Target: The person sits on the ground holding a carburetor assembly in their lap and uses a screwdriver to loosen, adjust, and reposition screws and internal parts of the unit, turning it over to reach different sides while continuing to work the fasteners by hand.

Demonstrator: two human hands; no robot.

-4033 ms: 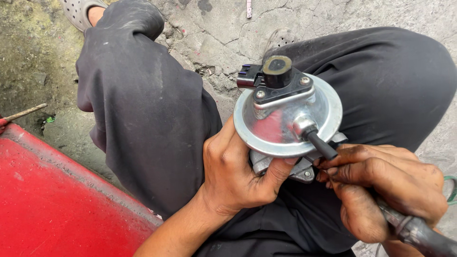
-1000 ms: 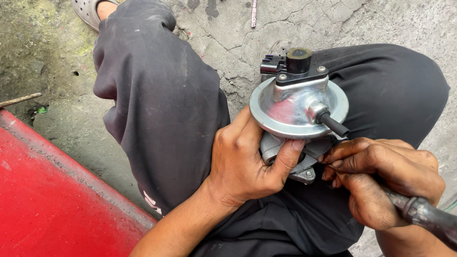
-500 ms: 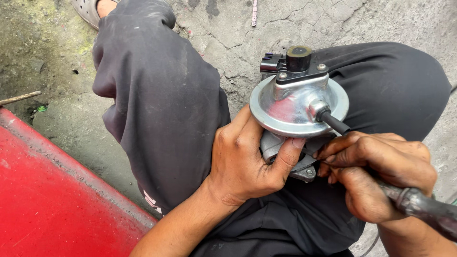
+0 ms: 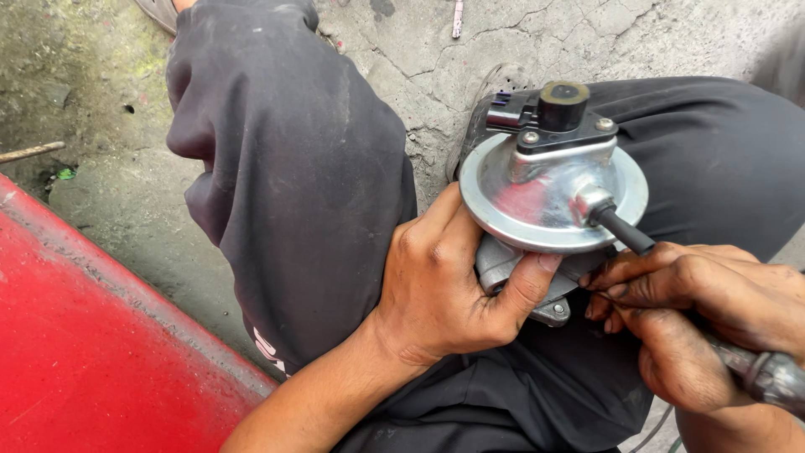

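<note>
Round metal valve unit (image 4: 549, 205), black sensor cap on top, held over the lap above dark trousers (image 4: 302, 184). Left hand (image 4: 444, 285) clasps its underside and rim. Right hand (image 4: 704, 310) clenches a dark tool handle (image 4: 767, 373) beside the unit's black hose (image 4: 625, 231). Red panel (image 4: 75, 352) at left; cracked concrete floor (image 4: 545, 33) behind.

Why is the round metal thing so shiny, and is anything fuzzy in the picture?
Head view: soft daylight glints off the round metal part, which mirrors something red; the left hand looks sharp, the right hand slightly soft toward the frame edge.
</note>
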